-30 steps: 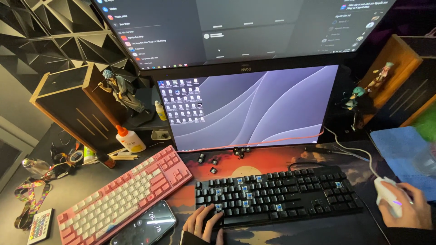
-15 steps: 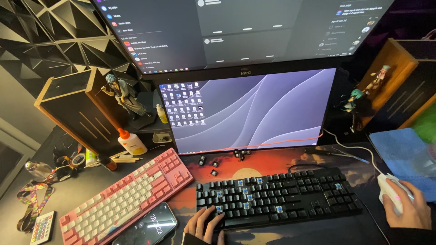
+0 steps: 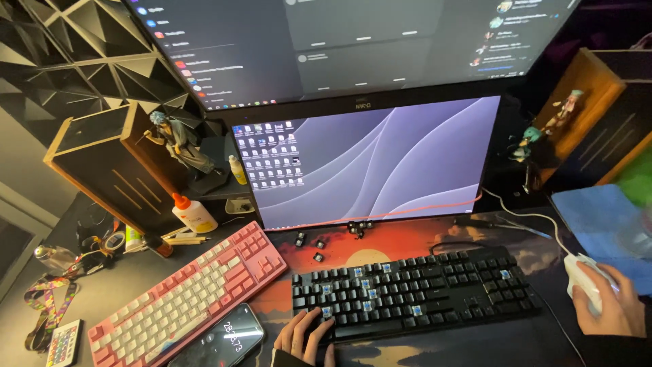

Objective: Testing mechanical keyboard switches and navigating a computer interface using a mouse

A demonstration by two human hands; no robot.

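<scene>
My left hand point(image 3: 303, 338) rests open on the rigid black keyboard point(image 3: 414, 292)'s near-left edge; my right hand point(image 3: 606, 304) cups the light, smooth white mouse point(image 3: 583, 274).

Black keyboard point(image 3: 414, 292): matt plastic caps, several missing, bare switches showing. Pink keyboard point(image 3: 187, 292) near the desk's left edge: smooth plastic; phone point(image 3: 217, 340) beside it: glossy glass. White mouse point(image 3: 584, 278): smooth plastic; speaker box point(image 3: 109, 170): wood sides.

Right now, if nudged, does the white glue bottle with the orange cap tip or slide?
The white glue bottle with the orange cap stands upright and tall, so it probably tips before sliding. It looks like plastic: likely light, not fragile. Once down, it may roll.
</scene>
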